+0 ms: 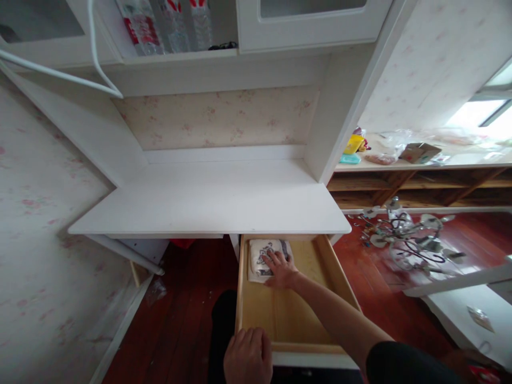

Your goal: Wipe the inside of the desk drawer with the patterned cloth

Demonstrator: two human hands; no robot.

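Observation:
A wooden drawer (304, 320) is pulled out from under the white desk (224, 197). At its far left corner lies a folded cloth (259, 249), whitish with a dark pattern and a dark stripe. My right hand (282, 271) lies flat on the cloth with its fingers spread, the forearm crossing the drawer from the right. My left hand (248, 356) is closed at the drawer's near left corner, its fingers curled over the front edge. The undersides of those fingers are hidden.
Above the desk, a shelf holds several plastic bottles (176, 29), and a white cable (60, 72) hangs at left. A chandelier (416, 234) rests at right, near a low wooden shelf unit (400, 184) with bags and a box on top. My dark-clothed leg (223, 325) is beside the drawer.

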